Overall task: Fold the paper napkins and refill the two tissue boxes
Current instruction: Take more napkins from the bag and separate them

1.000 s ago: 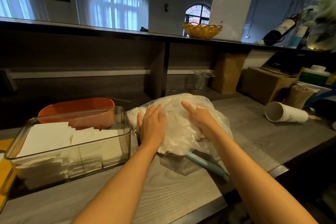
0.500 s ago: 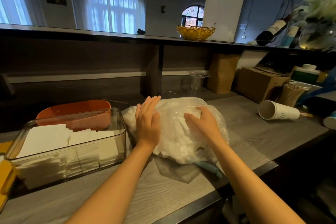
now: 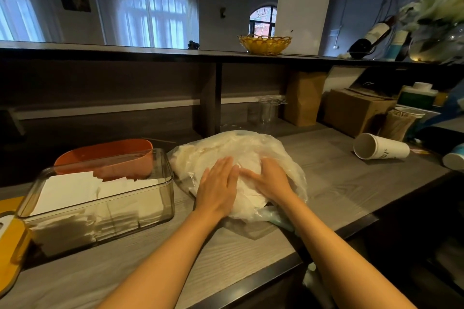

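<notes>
Both your hands lie flat, fingers straight, left hand [image 3: 218, 189] and right hand [image 3: 270, 181] pressing the plastic bag [image 3: 200, 155] of napkins just right of the clear box [image 3: 140, 211] on the counter [image 3: 334, 178]. Slippery film could slide under your palms, so the bag may skid toward the near counter edge or tear if you press harder.

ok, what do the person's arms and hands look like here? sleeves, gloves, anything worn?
Both forearms are bare up to the frame edge: no sleeves show. The left hand and right hand wear no gloves, and no rings, watch or bracelets are visible on the fingers or wrists. No markings show on either arm.
</notes>
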Demonstrator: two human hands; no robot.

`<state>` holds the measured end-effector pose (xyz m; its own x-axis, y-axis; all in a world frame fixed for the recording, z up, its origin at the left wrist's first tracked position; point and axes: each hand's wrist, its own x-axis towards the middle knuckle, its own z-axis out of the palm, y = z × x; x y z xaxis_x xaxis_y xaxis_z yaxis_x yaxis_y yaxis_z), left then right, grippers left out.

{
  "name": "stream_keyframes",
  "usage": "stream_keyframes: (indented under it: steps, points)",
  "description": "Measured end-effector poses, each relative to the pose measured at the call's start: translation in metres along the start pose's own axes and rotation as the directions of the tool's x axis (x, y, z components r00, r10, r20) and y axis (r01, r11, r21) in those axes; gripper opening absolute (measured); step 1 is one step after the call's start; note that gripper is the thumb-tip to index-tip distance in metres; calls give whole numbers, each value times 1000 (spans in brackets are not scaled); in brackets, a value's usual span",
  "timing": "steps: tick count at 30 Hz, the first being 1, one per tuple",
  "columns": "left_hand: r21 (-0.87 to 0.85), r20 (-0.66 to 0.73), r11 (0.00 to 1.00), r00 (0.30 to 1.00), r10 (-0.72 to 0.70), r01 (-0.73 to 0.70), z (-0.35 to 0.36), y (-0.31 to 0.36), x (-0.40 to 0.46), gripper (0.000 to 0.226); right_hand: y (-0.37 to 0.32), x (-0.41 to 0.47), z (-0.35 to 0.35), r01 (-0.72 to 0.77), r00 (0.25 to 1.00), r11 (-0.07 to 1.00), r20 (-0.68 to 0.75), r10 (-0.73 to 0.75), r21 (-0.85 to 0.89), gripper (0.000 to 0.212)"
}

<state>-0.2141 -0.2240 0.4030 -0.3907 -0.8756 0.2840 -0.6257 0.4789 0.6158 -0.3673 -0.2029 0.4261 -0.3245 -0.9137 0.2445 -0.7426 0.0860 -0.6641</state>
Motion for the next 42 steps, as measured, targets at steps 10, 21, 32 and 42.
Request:
stream_keyframes:
  steps: [10,21,32,42]
  points:
    - [-107,-24,991,996,-85,82,-8,-9,21,52,-5,3,4,198,979,973,-66,-192,119,45]
    - [-226,-110,958,973,-203,174,-26,-12,32,53,-39,9,-21,135,984,935,66,-165,328,30]
    - [-701,-298,713,906,-301,6,-42,-3,22,38,-104,24,-78,22,999,684,-37,7,729,18]
    - [-959,143,-278,946,-290,59,-46,2,11,77,-108,11,18,-325,944,573,225,240,752,32]
